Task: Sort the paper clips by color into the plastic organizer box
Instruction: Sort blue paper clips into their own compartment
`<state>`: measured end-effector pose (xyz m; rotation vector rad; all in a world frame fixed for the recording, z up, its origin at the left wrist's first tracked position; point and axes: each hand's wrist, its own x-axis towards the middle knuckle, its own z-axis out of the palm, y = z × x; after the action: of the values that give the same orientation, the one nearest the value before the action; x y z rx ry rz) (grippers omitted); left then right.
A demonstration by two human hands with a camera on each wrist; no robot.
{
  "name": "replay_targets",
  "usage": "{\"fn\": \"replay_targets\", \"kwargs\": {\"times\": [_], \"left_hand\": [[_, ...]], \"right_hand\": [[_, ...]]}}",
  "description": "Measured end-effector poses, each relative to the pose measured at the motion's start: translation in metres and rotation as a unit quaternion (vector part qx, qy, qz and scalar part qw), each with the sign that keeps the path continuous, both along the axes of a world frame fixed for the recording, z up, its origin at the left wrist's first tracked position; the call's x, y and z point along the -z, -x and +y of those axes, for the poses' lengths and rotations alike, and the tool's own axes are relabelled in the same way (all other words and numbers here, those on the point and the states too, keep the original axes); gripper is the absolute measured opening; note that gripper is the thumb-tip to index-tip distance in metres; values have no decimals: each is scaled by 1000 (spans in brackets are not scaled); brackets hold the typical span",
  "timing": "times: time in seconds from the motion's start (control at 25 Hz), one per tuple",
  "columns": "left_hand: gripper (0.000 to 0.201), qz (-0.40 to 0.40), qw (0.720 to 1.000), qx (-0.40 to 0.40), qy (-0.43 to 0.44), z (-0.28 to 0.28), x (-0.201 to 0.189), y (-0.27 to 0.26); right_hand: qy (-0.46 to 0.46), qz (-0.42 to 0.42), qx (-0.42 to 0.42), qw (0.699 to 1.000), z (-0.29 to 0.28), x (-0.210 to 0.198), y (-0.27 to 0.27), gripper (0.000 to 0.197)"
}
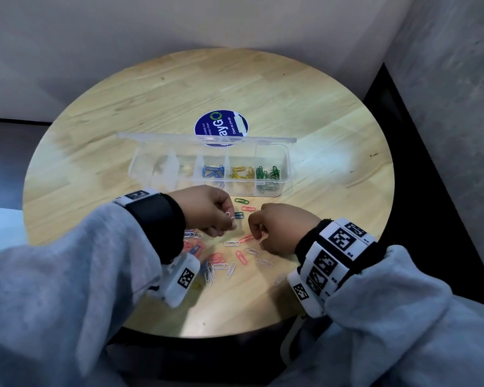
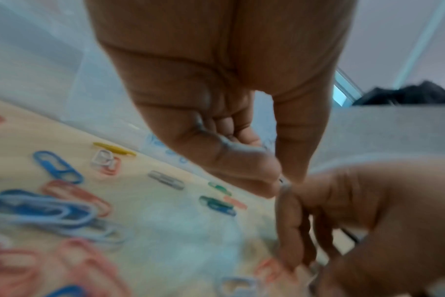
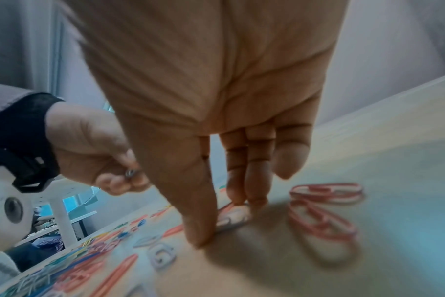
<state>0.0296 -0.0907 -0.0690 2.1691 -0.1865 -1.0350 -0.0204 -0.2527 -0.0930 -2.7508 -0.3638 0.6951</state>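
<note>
The clear plastic organizer box (image 1: 287,166) stands open mid-table, holding blue clips (image 1: 213,172), yellow clips (image 1: 241,172) and green clips (image 1: 267,172) in separate compartments; the left compartments look empty. My left hand (image 1: 231,219) (image 2: 280,181) hovers in front of the box, thumb and forefinger pinching a white paper clip (image 1: 229,215) that shows only as a grey glint in the right wrist view. My right hand (image 1: 259,239) (image 3: 224,220) is down on the table, thumb and two fingers pinching another white clip (image 3: 233,218). Loose red clips (image 1: 241,257), white clips (image 1: 232,243) and blue ones lie scattered under both hands.
The box's clear lid (image 1: 207,138) stands open behind it, in front of a round blue sticker (image 1: 221,124). The round wooden table (image 1: 333,113) sits in a corner between pale walls. A dark floor strip runs past its right edge.
</note>
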Motion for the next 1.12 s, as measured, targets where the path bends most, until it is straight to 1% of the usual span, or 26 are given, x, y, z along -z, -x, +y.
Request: {"fn": "replay_targets", "kwargs": {"times": [0.08, 0.16, 0.2, 0.28, 0.4, 0.48, 0.52, 0.6, 0.68, 0.76, 0.88, 0.92, 1.0, 1.04, 1.12], "left_hand": [[21, 44, 995, -61, 69, 2, -8, -1], [22, 70, 987, -99, 104, 4, -13, -2], [22, 79, 984, -112, 112, 5, -14, -3], [24, 90, 982, -120, 113, 5, -15, -2], [28, 98, 983, -119, 104, 2, -13, 0], [31, 86, 987, -109, 79, 1, -11, 0], [31, 71, 991, -100, 57, 0, -9, -1], [27, 35, 997, -61, 4, -1, -5, 0], [16, -9, 998, 13, -64, -2, -1, 2], [8, -53, 985, 92, -135, -6, 3, 6], [7, -101, 959, 156, -213, -16, 4, 13], [8, -113, 952, 167, -229, -19, 5, 15], [11, -129, 943, 180, -247, -22, 9, 17], [13, -133, 940, 184, -254, -23, 10, 17], [18, -135, 937, 185, -263, -22, 13, 15]], "right_hand": [[2, 11, 4, 1000, -1, 0, 0, 15], [23, 28, 7, 999, 0, -1, 1, 16], [38, 32, 7, 999, 1, -1, 1, 13], [58, 28, 5, 998, 2, -1, 0, 9], [86, 33, -6, 996, 5, -4, 1, 18], [80, 40, -16, 996, 7, -8, 4, 12], [57, 45, -7, 997, 6, -11, 4, 6], [-27, 67, 56, 996, -1, -20, 3, 14], [-112, 83, 111, 984, -9, -26, -2, 17], [-160, 108, 150, 970, -15, -27, -5, 22], [-196, 155, 189, 950, -16, -24, -5, 20], [-189, 156, 183, 952, -14, -22, -4, 17], [-124, 122, 127, 976, -9, -18, -3, 13], [-80, 101, 92, 987, -5, -15, -2, 16], [-15, 69, 32, 997, 3, -11, 1, 24]]}}
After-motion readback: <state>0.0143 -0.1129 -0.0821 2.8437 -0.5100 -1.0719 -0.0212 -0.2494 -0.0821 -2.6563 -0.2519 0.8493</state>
